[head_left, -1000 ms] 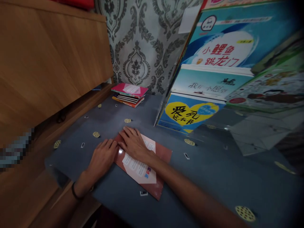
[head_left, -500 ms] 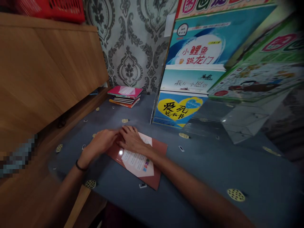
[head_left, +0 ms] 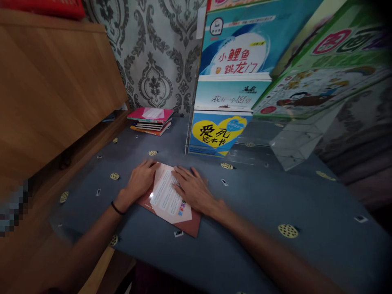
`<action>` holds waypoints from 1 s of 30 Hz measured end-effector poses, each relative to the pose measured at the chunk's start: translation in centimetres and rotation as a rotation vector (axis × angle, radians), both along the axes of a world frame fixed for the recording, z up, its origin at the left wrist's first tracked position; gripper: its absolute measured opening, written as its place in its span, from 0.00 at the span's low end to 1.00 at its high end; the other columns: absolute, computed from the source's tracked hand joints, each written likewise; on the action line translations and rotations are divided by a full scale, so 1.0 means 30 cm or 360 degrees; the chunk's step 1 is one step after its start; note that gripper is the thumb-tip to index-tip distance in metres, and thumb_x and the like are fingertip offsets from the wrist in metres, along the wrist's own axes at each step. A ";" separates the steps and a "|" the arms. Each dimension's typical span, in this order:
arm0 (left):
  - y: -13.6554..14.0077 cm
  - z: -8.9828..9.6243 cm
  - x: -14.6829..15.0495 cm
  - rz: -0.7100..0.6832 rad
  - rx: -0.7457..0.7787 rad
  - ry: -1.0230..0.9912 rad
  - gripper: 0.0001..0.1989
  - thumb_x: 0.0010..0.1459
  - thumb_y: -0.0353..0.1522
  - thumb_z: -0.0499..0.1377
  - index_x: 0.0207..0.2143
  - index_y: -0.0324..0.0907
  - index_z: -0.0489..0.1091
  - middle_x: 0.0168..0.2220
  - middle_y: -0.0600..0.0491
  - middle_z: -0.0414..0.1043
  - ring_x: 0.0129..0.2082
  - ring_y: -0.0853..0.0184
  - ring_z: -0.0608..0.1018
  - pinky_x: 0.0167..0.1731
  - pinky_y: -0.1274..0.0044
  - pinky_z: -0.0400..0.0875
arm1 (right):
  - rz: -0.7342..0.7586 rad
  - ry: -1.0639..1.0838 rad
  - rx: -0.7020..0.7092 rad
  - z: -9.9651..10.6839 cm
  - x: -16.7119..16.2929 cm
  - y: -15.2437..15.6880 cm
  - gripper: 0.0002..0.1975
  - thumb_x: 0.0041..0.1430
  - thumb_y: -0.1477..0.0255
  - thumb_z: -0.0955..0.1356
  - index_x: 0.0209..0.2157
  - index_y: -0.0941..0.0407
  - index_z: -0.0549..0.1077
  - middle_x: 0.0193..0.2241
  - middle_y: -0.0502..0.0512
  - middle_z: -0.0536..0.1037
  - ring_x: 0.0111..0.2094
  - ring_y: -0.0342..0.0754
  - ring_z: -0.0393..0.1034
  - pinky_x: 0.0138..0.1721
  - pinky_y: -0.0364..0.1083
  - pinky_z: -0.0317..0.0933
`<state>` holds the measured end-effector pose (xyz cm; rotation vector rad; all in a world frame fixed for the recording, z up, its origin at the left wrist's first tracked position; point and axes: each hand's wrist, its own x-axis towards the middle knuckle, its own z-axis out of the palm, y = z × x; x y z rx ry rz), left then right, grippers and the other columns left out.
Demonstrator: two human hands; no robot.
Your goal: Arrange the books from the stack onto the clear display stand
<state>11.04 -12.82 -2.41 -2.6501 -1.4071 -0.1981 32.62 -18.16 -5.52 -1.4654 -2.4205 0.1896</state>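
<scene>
A thin book (head_left: 171, 196) with a reddish-brown border and a pale printed panel lies flat and slightly turned on the blue-grey table. My left hand (head_left: 141, 178), a black band on its wrist, rests along the book's left edge with its fingers stretched toward the top corner. Lying flat across the right side of the cover is my right hand (head_left: 193, 188), its fingers spread. Neither hand lifts the book. Part of its right edge is hidden under my right hand.
A small stack of books (head_left: 151, 121) sits at the back of the table by the patterned wall. Right of it stands a clear display rack (head_left: 290, 153) with picture books (head_left: 218, 132). A wooden cabinet (head_left: 58, 90) borders the left side, a red basket (head_left: 45, 7) on top.
My right hand has slid rightward across the cover, away from my left hand. The hands were together at the book's upper left; now the printed panel shows between them. The camera view has shifted.
</scene>
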 end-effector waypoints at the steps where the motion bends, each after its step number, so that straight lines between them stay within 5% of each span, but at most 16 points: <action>1: 0.000 0.005 0.004 -0.0005 0.0014 0.0030 0.16 0.69 0.25 0.51 0.53 0.42 0.73 0.51 0.46 0.75 0.49 0.59 0.76 0.47 0.69 0.72 | -0.0005 0.0011 0.0006 -0.002 -0.001 0.001 0.22 0.72 0.68 0.61 0.64 0.60 0.67 0.66 0.68 0.66 0.68 0.59 0.58 0.67 0.66 0.50; 7: 0.005 0.038 0.048 -0.0102 0.0010 0.0263 0.13 0.68 0.24 0.50 0.46 0.37 0.74 0.45 0.45 0.76 0.46 0.58 0.77 0.47 0.68 0.72 | -0.0007 0.0068 0.0001 0.001 0.015 -0.011 0.21 0.72 0.68 0.62 0.63 0.57 0.68 0.65 0.66 0.68 0.69 0.58 0.58 0.68 0.67 0.49; 12: -0.005 0.047 0.059 -0.0105 -0.0042 0.0292 0.21 0.69 0.29 0.51 0.62 0.46 0.67 0.49 0.44 0.74 0.46 0.57 0.77 0.37 0.72 0.74 | -0.0084 0.0100 0.0025 -0.009 0.075 -0.069 0.21 0.71 0.71 0.61 0.62 0.58 0.70 0.64 0.65 0.70 0.68 0.58 0.59 0.68 0.66 0.49; 21: -0.032 0.030 0.116 -0.0149 0.0017 0.0385 0.21 0.66 0.22 0.48 0.59 0.36 0.67 0.51 0.40 0.73 0.48 0.57 0.77 0.41 0.70 0.76 | -0.0125 0.0224 0.0054 -0.008 0.099 -0.090 0.19 0.71 0.71 0.62 0.58 0.55 0.74 0.61 0.62 0.74 0.66 0.56 0.62 0.67 0.64 0.51; 27: -0.040 0.030 0.111 -0.0195 -0.0031 0.0433 0.31 0.66 0.22 0.45 0.68 0.50 0.59 0.53 0.42 0.71 0.39 0.59 0.81 0.33 0.71 0.76 | -0.0153 0.0260 0.0136 -0.017 0.134 -0.122 0.18 0.72 0.72 0.61 0.56 0.54 0.76 0.59 0.59 0.77 0.63 0.55 0.66 0.66 0.64 0.53; 30: -0.052 0.040 0.131 -0.0178 -0.0034 0.0444 0.30 0.66 0.21 0.44 0.67 0.48 0.62 0.53 0.41 0.71 0.43 0.56 0.80 0.35 0.70 0.77 | -0.0153 0.0262 0.0117 -0.019 0.144 -0.127 0.18 0.72 0.72 0.61 0.57 0.52 0.75 0.60 0.57 0.76 0.63 0.55 0.66 0.65 0.64 0.54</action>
